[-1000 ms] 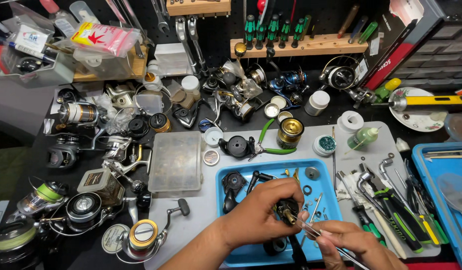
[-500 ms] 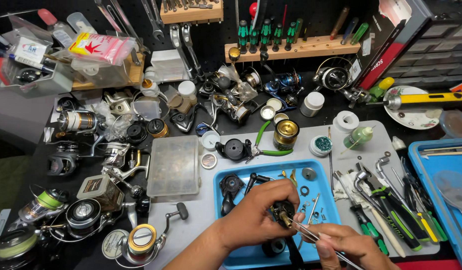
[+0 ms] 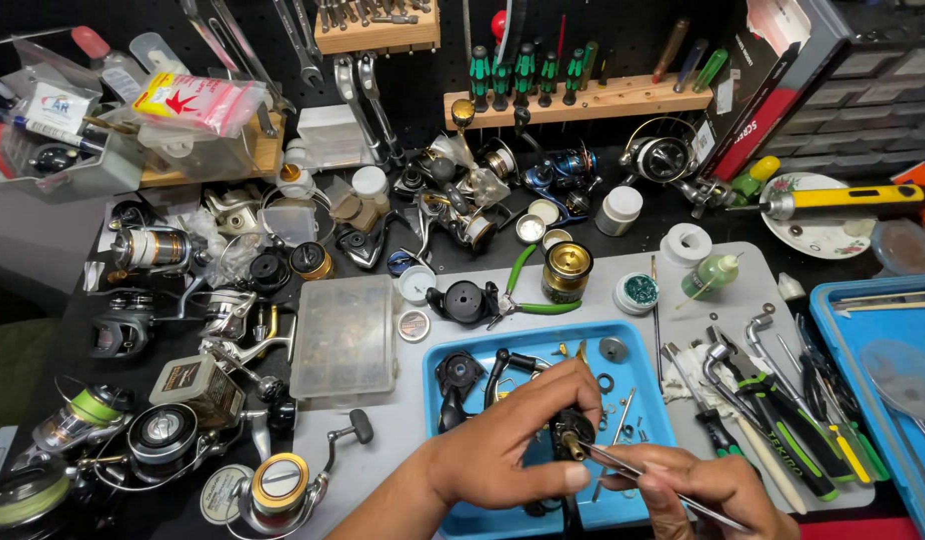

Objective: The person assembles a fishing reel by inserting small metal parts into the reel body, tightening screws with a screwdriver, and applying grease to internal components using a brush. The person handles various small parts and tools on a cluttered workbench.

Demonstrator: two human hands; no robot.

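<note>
Above the blue tray (image 3: 643, 440), your left hand (image 3: 503, 450) is gripping a small reel part (image 3: 571, 432) while your right hand (image 3: 698, 485) is pinching slim tweezers (image 3: 648, 475) angled leftward into it.

At the bottom centre of the frame I see my left hand (image 3: 513, 450) pinching a small dark reel part (image 3: 571, 432) over the blue tray (image 3: 645, 400). My right hand (image 3: 698, 490), lower right of it, grips thin metal tweezers (image 3: 648, 477) whose tip meets that part. Green-handled pliers (image 3: 528, 290) lie just above the tray, a clear parts box (image 3: 345, 338) to its left, and fishing reels (image 3: 163, 440) crowd the lower left.
</note>
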